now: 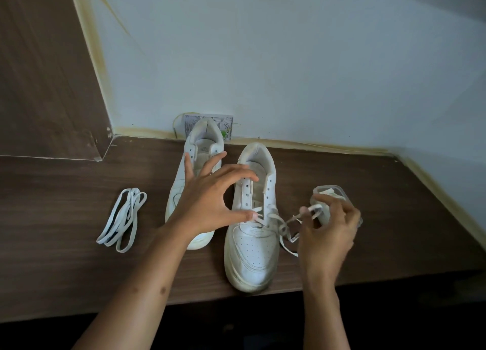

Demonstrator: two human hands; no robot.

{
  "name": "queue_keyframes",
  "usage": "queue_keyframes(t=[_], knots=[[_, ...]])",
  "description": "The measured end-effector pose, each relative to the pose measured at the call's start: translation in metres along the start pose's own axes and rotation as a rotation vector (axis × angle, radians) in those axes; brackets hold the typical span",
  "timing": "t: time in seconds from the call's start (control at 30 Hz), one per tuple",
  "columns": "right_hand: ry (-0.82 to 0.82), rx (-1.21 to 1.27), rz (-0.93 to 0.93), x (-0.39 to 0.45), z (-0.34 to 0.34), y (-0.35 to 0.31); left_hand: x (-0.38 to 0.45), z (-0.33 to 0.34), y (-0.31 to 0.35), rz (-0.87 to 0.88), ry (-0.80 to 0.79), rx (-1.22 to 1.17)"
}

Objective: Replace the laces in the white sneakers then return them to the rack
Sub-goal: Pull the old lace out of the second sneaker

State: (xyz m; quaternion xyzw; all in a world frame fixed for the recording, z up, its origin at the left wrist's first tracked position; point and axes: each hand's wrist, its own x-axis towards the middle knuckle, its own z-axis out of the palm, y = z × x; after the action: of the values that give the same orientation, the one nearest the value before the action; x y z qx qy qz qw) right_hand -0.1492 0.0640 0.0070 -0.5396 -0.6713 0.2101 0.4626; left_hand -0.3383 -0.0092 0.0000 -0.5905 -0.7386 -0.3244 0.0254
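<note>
- The left hand [210, 202] reaches in from the lower left, forearm stretched across the brown table [65, 213]. Its fingers are spread and arched over the gap between the two shoes, and its thumb tip presses on the lace crossing at the lower eyelets of the right-hand sneaker [252, 226]; the fingers close around nothing.
- The right hand [328, 231] comes up from the lower right, with fingers curled. Its fingertips pinch a loop of the white lace [289, 223], which runs from that grip leftward into the lowest eyelets of the sneaker.
- That sneaker stands toe toward the person, between the two hands, laced only across its lowest rows; the upper eyelets are bare.
- The other sneaker [194, 171] stands just left of it, heel near the wall, unlaced, partly covered by the left hand.
- A bundle of spare laces [121, 218] lies loosely coiled on the table, well to the left of both shoes and apart from the hands.
- A clear plastic container [331, 194] sits just behind the right hand.
- A wall socket plate [226, 124] shows behind the left sneaker's heel.
</note>
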Motion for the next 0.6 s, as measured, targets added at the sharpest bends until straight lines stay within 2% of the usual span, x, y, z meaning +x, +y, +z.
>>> queue_keyframes(t=[0.07,0.17,0.23,0.37,0.5,0.6], knots=[[-0.124,-0.06,0.072,-0.009,-0.005,-0.007,0.0,0.0,0.002,-0.004,0.009,0.003],[-0.398,-0.151,0.213,-0.025,-0.014,-0.017,0.002,-0.002,0.006,0.011,0.051,0.019],[-0.495,-0.22,0.253,-0.034,-0.014,-0.019,0.004,-0.002,0.013,0.018,0.062,0.094],[-0.461,-0.268,0.258,-0.039,-0.007,-0.019,0.004,0.012,0.031,0.048,-0.031,0.265],[-0.471,-0.258,0.293,-0.038,-0.002,-0.017,0.004,0.019,0.028,0.034,-0.076,0.152],[-0.469,-0.261,0.32,-0.035,-0.002,-0.017,0.004,0.013,0.024,0.052,-0.01,-0.009]])
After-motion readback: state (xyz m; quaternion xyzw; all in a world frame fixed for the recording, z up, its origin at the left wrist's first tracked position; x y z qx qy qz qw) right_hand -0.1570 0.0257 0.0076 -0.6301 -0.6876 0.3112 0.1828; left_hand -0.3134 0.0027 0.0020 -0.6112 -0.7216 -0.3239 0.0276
